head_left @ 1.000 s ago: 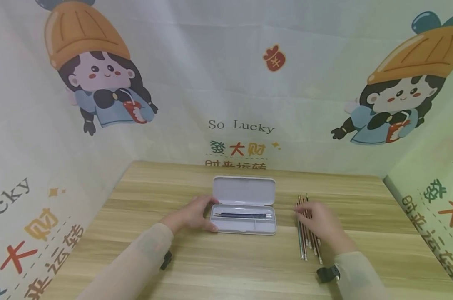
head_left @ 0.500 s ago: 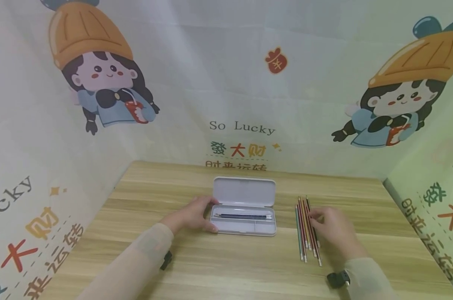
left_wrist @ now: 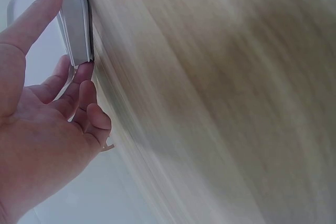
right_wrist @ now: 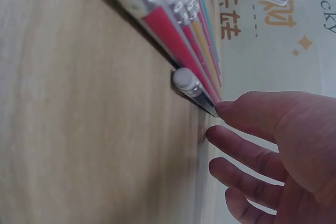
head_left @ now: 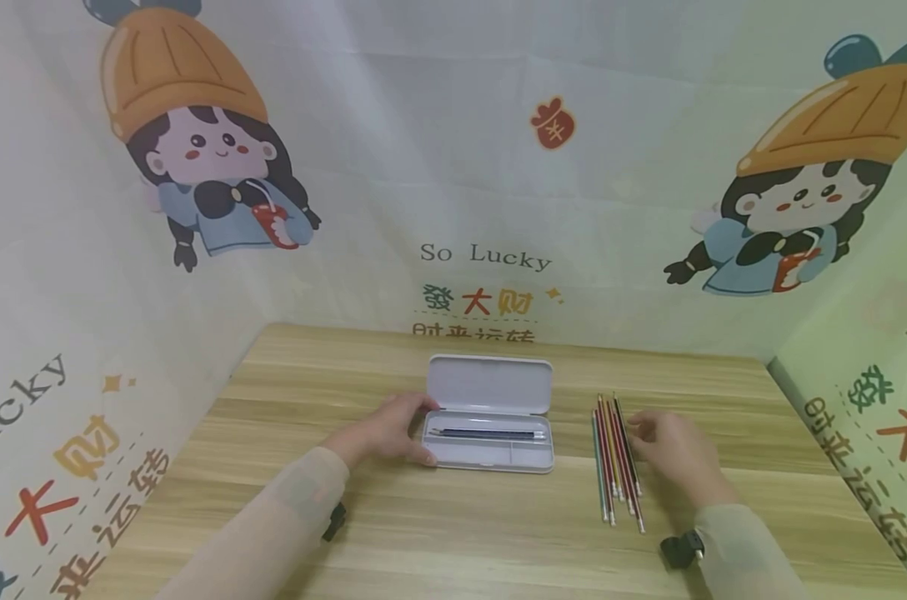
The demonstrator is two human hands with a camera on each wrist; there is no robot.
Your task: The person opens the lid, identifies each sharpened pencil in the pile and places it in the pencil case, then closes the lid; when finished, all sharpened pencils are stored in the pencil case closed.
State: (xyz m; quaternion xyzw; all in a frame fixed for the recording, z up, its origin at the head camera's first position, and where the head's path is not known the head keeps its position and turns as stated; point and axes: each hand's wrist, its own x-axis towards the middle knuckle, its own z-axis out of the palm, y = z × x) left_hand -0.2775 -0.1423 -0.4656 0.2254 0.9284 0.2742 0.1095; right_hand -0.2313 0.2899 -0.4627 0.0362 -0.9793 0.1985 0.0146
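An open white pencil case (head_left: 453, 454) lies on the wooden table, its lid (head_left: 489, 385) raised toward the back. At least one dark blue pencil (head_left: 487, 433) rests in its rear compartment. My left hand (head_left: 389, 427) holds the case's left end, with the thumb at the near corner and fingers at the far one. To the right, several pencils (head_left: 609, 458) in teal, red, yellow and black lie side by side, white erasers toward me. Beside the bundle is my right hand (head_left: 674, 450); in the right wrist view its thumb tip overlaps a black pencil (right_wrist: 195, 87), its fingers apart.
The table (head_left: 453, 533) has a light wood grain. A printed cloth (head_left: 363, 167) with cartoon figures and lettering hangs behind it and along both sides. A black wrist camera (head_left: 682, 550) is strapped at my right wrist.
My right hand has moved from across the top of the pencils to their right side, uncovering their far ends. The left hand and the case have stayed in place.
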